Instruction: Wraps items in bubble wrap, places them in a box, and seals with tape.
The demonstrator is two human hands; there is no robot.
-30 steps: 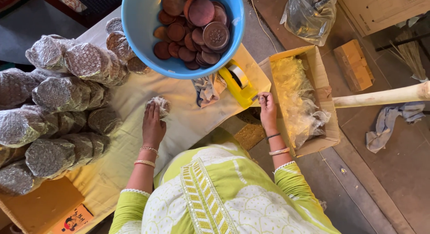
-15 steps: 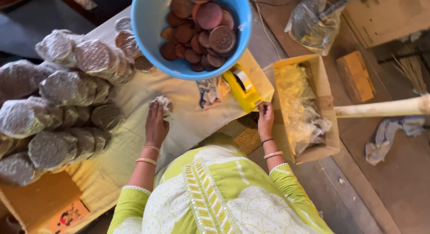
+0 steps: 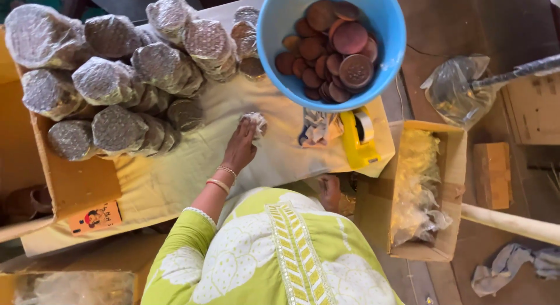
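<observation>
- On the left, many round stacks wrapped in clear plastic (image 3: 111,83) lie on a pale yellow cloth (image 3: 175,176).
- The left hand (image 3: 242,144) rests on the cloth, its fingers closed on a small wrapped bundle (image 3: 255,123).
- Above is a blue bowl (image 3: 388,54) full of brown clay discs (image 3: 329,54).
- A yellow tape holder (image 3: 357,139) sits just below the bowl.
- The right hand (image 3: 330,191) is low, near the body, mostly hidden; I cannot tell if it holds anything.
- On the right, a cardboard box (image 3: 452,182) holds clear plastic bags (image 3: 415,188).
</observation>
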